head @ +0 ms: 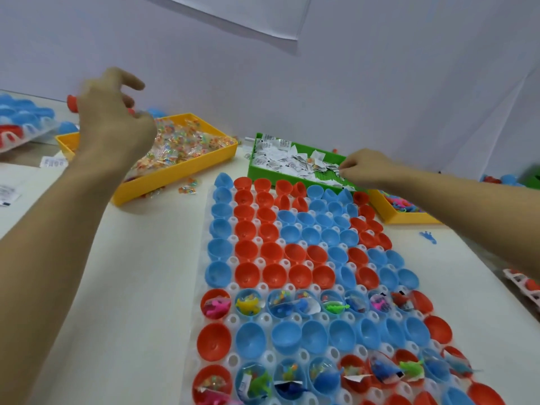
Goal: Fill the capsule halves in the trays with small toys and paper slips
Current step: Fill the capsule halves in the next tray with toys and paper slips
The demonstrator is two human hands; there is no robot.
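Note:
A clear tray [201, 270] in front of me holds rows of red and blue capsule halves [271, 252]. One row across the near middle [333, 305] and the nearest row carry small toys and paper slips; the other rows look bare. My left hand [117, 121] hovers over the yellow bin of small wrapped toys [187, 168], fingers curled, blurred; what it holds I cannot make out. My right hand [365, 168] reaches into the green bin of paper slips [286, 159] and pinches at the slips at its right end.
A second yellow bin with rubbery toys [400, 209] sits under my right forearm. Another tray of capsule halves [20, 121] lies at the far left. Loose wrapped toys [187, 188], stray slips [52, 162] and a blue toy [428, 236] lie on the white table. A wall stands close behind.

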